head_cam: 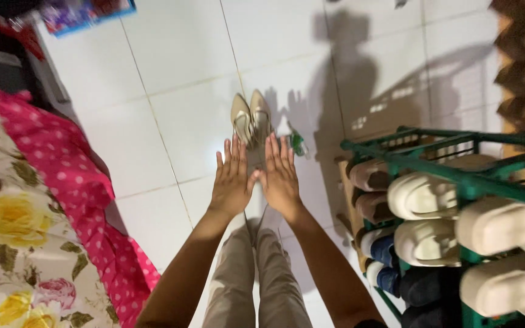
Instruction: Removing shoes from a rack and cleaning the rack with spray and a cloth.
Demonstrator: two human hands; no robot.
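Pair of beige shoes (pixel 251 117) — set side by side on the white tiled floor (pixel 177 79), toes pointing away from the camera, just beyond the fingertips of both hands and not touched by them.

Floor: large pale tiles with thin grout lines, crossed on the right by the person's shadow.

Bedding at the left edge: a floral sheet (pixel 7 243) with yellow and pink roses, bordered by a pink polka-dot cloth (pixel 74 182) that hangs to the floor.

Green metal shoe rack (pixel 469 182) at the right, its shelves filled with light-coloured sandals (pixel 423 194) and, lower down, darker blue footwear (pixel 384 249).

Legs in beige trousers (pixel 256 273) — seen from above between the two forearms.

Left hand (pixel 231 182): flat, palm down, fingers extended and slightly spread, holding nothing. Right hand (pixel 281 179): likewise flat and outstretched, empty, lying just beside the left with thumbs nearly meeting.

Small green object (pixel 298 144) on the floor, just right of the shoes and near the right fingertips; its kind cannot be told.
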